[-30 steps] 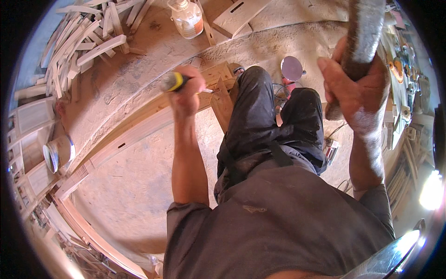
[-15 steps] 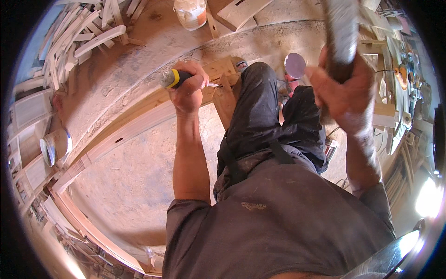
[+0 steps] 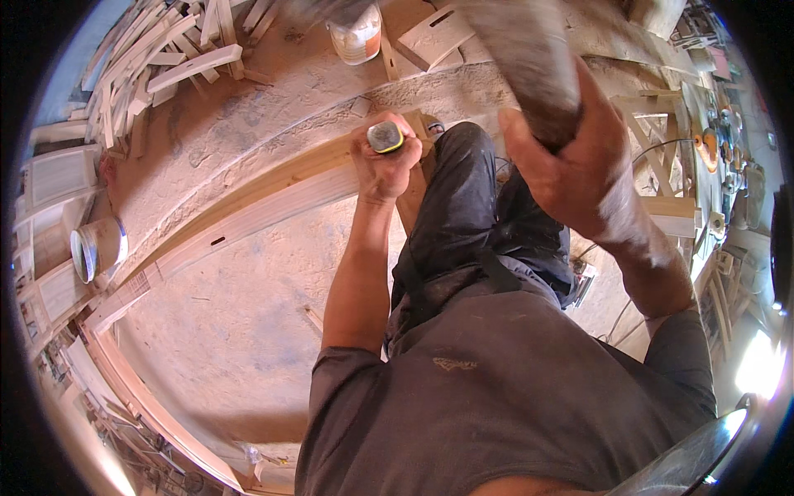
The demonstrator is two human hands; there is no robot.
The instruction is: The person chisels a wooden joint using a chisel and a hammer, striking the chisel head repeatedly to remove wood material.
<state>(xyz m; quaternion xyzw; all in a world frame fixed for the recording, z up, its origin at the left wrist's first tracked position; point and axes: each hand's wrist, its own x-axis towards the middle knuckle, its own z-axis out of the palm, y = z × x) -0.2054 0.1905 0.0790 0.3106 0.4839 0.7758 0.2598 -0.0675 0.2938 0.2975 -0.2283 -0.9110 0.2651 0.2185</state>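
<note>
My left hand (image 3: pixel 383 175) is closed around the handle of a chisel (image 3: pixel 385 137), whose rounded metal cap and yellow band point up at me. Its blade is hidden beneath the fist. That hand is over the corner of a long wooden frame (image 3: pixel 310 168), by my knee. On the right, my right hand (image 3: pixel 571 178) grips the thick, worn handle of a hammer (image 3: pixel 529 70), raised and slanting toward the upper left. Motion smears the hammer, and its head is a dark blur at the top edge.
A white bucket (image 3: pixel 356 37) and a slotted board (image 3: pixel 434 37) lie on the dusty floor ahead. Wood offcuts (image 3: pixel 194 66) are piled at the far left, with another bucket (image 3: pixel 99 248) below. Tools crowd a bench (image 3: pixel 711 165) at the right.
My left hand has shifted right, and the chisel's cap now faces up instead of left. The right hand has moved left, swinging the hammer over toward the upper left.
</note>
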